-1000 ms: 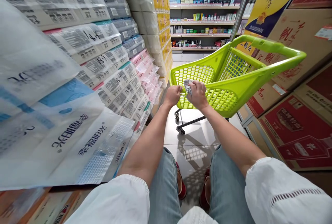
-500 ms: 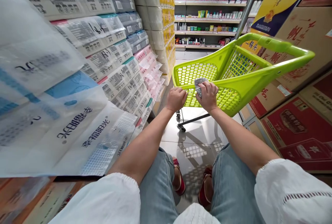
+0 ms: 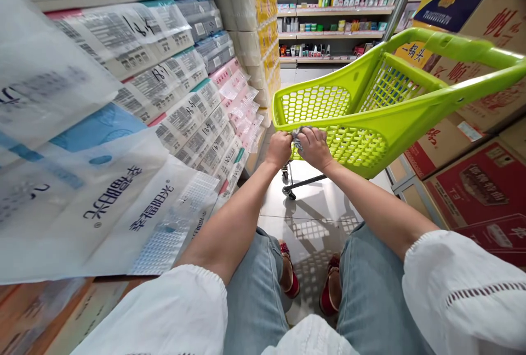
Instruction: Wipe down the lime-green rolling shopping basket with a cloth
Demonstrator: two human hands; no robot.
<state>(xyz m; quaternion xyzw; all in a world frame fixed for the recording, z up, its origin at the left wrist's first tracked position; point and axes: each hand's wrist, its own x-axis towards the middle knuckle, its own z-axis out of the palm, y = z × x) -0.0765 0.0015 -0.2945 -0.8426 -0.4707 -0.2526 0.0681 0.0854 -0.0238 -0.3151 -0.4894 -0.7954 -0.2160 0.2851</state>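
A lime-green shopping cart (image 3: pixel 370 133) with perforated plastic sides stands crosswise in front of me. My left hand (image 3: pixel 280 148) is closed on the near side's rim, close to its left corner. Just right of it, my right hand (image 3: pixel 314 148) presses a crumpled grey-and-white striped cloth (image 3: pixel 296 138) against the same side. Most of the cloth is hidden under the fingers. The two hands nearly touch. The cart's handle (image 3: pixel 472 51) rises toward the right, and a caster wheel (image 3: pixel 289 193) rests on the floor below my hands.
Stacked plastic-wrapped paper packs (image 3: pixel 189 108) line the left, with a yellow-and-white pile (image 3: pixel 263 21) behind them. Red and brown cartons (image 3: pixel 479 179) border the right. Shelves of small bottles and boxes (image 3: pixel 341 11) stand at the back. Pale floor tiles (image 3: pixel 271 207) lie between my feet and the cart.
My right hand has slid left along the cart's side with the cloth, up to my left hand. The left hand keeps its hold. The view has tilted down slightly.
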